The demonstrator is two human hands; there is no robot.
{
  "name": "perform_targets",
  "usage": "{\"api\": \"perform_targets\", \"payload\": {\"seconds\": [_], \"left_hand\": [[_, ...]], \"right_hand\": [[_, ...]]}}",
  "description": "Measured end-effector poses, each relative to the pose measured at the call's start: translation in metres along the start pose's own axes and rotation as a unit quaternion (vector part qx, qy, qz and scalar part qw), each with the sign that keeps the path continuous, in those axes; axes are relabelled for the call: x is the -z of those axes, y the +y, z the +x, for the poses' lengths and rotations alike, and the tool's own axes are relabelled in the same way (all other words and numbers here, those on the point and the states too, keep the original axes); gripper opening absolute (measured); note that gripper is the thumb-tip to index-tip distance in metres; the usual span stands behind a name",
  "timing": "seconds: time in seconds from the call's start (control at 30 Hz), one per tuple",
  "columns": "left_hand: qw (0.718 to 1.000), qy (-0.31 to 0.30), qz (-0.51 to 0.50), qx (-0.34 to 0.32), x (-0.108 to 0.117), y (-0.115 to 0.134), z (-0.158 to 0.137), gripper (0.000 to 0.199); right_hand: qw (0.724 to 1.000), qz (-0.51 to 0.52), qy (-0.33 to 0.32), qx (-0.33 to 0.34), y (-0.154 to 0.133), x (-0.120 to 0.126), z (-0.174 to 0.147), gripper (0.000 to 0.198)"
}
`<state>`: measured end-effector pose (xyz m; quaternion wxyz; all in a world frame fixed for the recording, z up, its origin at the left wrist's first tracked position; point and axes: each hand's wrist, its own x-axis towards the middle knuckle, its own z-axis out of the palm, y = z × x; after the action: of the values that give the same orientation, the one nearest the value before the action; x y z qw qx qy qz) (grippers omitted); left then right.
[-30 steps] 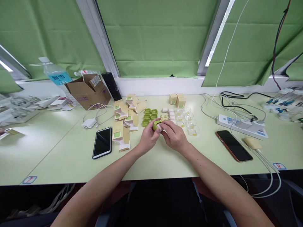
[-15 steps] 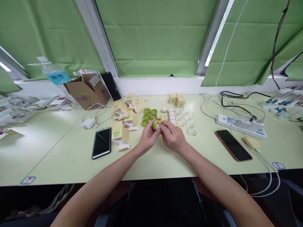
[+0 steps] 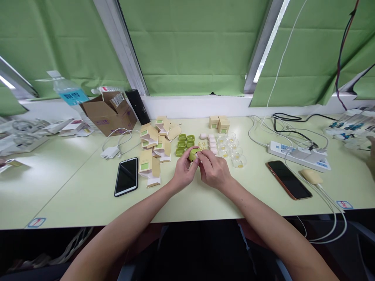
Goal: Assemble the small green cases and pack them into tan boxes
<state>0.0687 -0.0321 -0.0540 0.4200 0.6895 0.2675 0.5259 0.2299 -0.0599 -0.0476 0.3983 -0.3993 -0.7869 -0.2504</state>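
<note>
While left hand and right hand are meeting, green case is sitting between them

While the left hand is clamping the case over the table, the right hand is pressing its fingertips to the case's right side; whether they are gripping the case or a pale bit showing there, I cannot tell. From the case, green tubs are standing at 11 o'clock, yellow pieces are lying at 1, pink pieces are lining up at 2, and clear shells are spreading toward 3. Shut boxes are standing farther off at 1 o'clock; open boxes are lying at 9 to 10. Phones are lying at 8 o'clock and just past 3.
</note>
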Motion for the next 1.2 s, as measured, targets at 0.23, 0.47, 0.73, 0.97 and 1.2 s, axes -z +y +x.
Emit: {"api": "perform_targets", "payload": {"seconds": [0.23, 0.47, 0.73, 0.97, 1.2], "left_hand": [[0.997, 0.045, 0.063, 0.008, -0.003, -0.01, -0.002, 0.047], [0.999, -0.003, -0.024, 0.047, -0.001, -0.002, 0.005, 0.056], [0.988, -0.023, -0.127, 0.082, 0.002, 0.008, 0.008, 0.059], [0.992, -0.018, -0.107, 0.057, 0.001, 0.006, 0.008, 0.05], [0.996, 0.019, -0.063, 0.058, -0.002, -0.001, 0.004, 0.053]], "right_hand": [[0.998, -0.034, 0.048, 0.024, -0.004, 0.002, 0.006, 0.03], [0.999, -0.027, 0.042, 0.015, 0.0, 0.002, 0.006, 0.03], [0.996, -0.01, 0.083, 0.027, 0.001, 0.004, 0.011, 0.026], [0.999, -0.007, 0.032, 0.005, 0.0, 0.001, 0.005, 0.028], [1.0, 0.001, -0.001, 0.004, -0.001, -0.002, 0.002, 0.03]]}}
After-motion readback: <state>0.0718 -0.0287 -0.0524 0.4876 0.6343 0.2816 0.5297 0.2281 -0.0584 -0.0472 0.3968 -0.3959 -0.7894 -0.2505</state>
